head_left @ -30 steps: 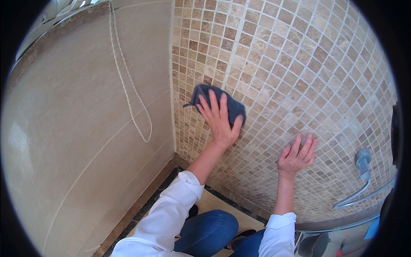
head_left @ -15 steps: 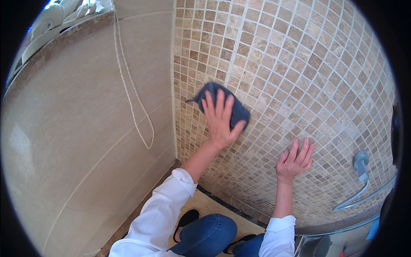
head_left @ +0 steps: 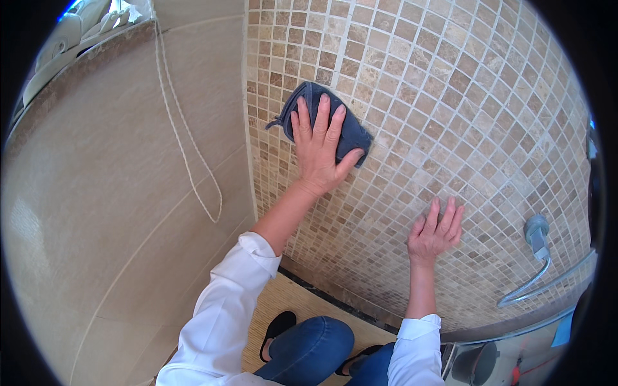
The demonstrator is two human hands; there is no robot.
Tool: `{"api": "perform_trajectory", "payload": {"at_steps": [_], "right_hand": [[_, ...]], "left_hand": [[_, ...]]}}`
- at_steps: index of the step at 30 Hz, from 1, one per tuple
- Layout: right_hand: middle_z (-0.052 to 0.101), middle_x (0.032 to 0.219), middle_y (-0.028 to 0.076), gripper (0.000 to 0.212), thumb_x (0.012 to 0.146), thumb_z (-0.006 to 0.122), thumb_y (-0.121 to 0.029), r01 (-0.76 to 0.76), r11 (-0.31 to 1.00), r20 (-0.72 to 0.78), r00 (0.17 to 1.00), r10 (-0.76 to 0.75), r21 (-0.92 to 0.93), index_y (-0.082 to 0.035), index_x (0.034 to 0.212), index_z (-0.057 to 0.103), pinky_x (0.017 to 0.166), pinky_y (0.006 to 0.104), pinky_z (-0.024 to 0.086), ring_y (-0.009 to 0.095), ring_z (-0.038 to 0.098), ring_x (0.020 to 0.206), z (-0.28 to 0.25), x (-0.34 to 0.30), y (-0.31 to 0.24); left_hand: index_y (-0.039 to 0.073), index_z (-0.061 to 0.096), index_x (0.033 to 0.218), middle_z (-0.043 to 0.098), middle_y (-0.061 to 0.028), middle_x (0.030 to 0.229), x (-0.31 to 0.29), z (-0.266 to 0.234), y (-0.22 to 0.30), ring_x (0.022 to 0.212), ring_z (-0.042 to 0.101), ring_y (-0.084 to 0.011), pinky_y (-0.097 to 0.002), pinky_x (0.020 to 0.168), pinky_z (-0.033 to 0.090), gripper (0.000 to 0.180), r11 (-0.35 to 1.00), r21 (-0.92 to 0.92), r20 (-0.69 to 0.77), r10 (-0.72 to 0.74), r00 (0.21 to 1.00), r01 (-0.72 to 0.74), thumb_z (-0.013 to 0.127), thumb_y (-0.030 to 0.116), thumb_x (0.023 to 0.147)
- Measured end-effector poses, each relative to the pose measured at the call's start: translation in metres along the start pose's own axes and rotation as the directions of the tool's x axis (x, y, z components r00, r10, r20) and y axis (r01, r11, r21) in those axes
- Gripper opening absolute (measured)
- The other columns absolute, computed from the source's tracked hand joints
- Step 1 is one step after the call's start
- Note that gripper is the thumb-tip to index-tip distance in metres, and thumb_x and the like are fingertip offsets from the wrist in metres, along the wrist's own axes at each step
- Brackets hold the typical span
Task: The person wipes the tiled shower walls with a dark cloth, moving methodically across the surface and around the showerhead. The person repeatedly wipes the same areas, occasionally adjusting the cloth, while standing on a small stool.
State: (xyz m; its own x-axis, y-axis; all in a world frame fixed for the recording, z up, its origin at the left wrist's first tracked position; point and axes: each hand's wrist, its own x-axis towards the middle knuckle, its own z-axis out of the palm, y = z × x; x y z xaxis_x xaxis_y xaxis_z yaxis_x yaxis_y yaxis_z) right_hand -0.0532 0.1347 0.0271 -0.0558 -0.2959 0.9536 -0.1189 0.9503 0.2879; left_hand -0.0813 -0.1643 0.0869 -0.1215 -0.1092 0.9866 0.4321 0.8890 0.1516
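Note:
With its fingers spread, my left hand (head_left: 318, 151) presses a folded dark blue-grey cloth (head_left: 353, 134) flat against the mosaic-tiled wall (head_left: 399, 154). A small loop sticks out at the cloth's left side, and the palm and fingers cover part of it. Lower and to the right, my right hand (head_left: 434, 235) rests on the same tiles. Its fingers are stretched out and slightly bent, with nothing in them.
At the left, a smooth beige wall (head_left: 96, 174) meets the mosaic in a corner. A looped white cord (head_left: 187, 148) hangs there. To the right, a metal wall fitting (head_left: 537, 235) carries a flexible hose (head_left: 524, 289). A dark bucket-like container (head_left: 475, 365) stands at lower right.
My left hand has slid the cloth up the tiles and slightly left. My right hand stays against the wall; the whole view has shifted a little.

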Motion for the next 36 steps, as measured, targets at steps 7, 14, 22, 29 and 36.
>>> {"api": "perform_trajectory", "payload": {"at_steps": [7, 14, 22, 29, 36], "right_hand": [[0.05, 0.156, 0.013, 0.044, 0.107, 0.043, -0.031, 0.002, 1.0, -0.001, 1.0, -0.002, 0.014, -0.015, 0.146, 0.057, 0.109, 0.0479, 0.031, 0.039, 0.045, 0.143, -0.003, -0.002, -0.001], [0.053, 0.151, 0.013, 0.041, 0.105, 0.049, -0.025, 0.007, 0.996, -0.026, 1.0, -0.005, 0.084, -0.015, 0.142, 0.061, 0.109, 0.0477, 0.033, 0.037, 0.046, 0.141, -0.009, 0.019, -0.002], [0.058, 0.141, 0.005, 0.047, 0.09, 0.067, -0.013, 0.231, 0.957, -0.083, 0.972, -0.22, 0.175, -0.017, 0.137, 0.064, 0.107, 0.043, 0.036, 0.027, 0.051, 0.133, -0.017, 0.183, 0.018], [0.059, 0.135, -0.001, 0.054, 0.082, 0.071, -0.01, 0.281, 0.951, -0.153, 0.953, -0.261, 0.13, -0.024, 0.133, 0.066, 0.101, 0.0389, 0.04, 0.022, 0.054, 0.124, -0.006, 0.219, 0.027], [0.058, 0.134, -0.002, 0.049, 0.085, 0.072, -0.016, 0.264, 0.956, -0.159, 0.957, -0.243, 0.13, -0.025, 0.133, 0.065, 0.101, 0.0392, 0.04, 0.022, 0.053, 0.124, -0.007, 0.222, 0.026]], "left_hand": [[0.007, 0.041, 0.156, 0.03, -0.0218, 0.166, 0.095, -0.007, -0.037, 0.151, 0.022, -0.0536, -0.0649, 0.122, 0.012, 0.078, 0.996, -0.032, -0.214, -0.087, 0.973, 0.082, 0.061, 0.048, 0.094], [0.01, 0.047, 0.153, 0.03, -0.0199, 0.167, 0.05, -0.005, -0.014, 0.151, 0.02, -0.056, -0.067, 0.121, 0.014, 0.077, 0.994, -0.034, -0.01, 0.106, 0.994, -0.106, 0.067, 0.048, 0.09], [0.01, 0.04, 0.157, 0.033, -0.0187, 0.166, 0.132, -0.019, -0.045, 0.152, 0.022, -0.0497, -0.0615, 0.123, 0.014, 0.075, 1.0, -0.024, -0.175, -0.02, 0.984, 0.016, 0.059, 0.049, 0.096], [0.013, 0.045, 0.155, 0.031, -0.0173, 0.167, 0.089, -0.009, -0.021, 0.152, 0.021, -0.0526, -0.0656, 0.122, 0.014, 0.075, 0.989, -0.031, -0.056, 0.14, 0.989, -0.142, 0.065, 0.049, 0.092], [0.015, 0.046, 0.155, 0.032, -0.0151, 0.167, 0.132, -0.009, -0.02, 0.152, 0.024, -0.0485, -0.0634, 0.123, 0.015, 0.072, 0.998, -0.039, -0.173, 0.049, 0.984, -0.056, 0.064, 0.048, 0.094]]}}
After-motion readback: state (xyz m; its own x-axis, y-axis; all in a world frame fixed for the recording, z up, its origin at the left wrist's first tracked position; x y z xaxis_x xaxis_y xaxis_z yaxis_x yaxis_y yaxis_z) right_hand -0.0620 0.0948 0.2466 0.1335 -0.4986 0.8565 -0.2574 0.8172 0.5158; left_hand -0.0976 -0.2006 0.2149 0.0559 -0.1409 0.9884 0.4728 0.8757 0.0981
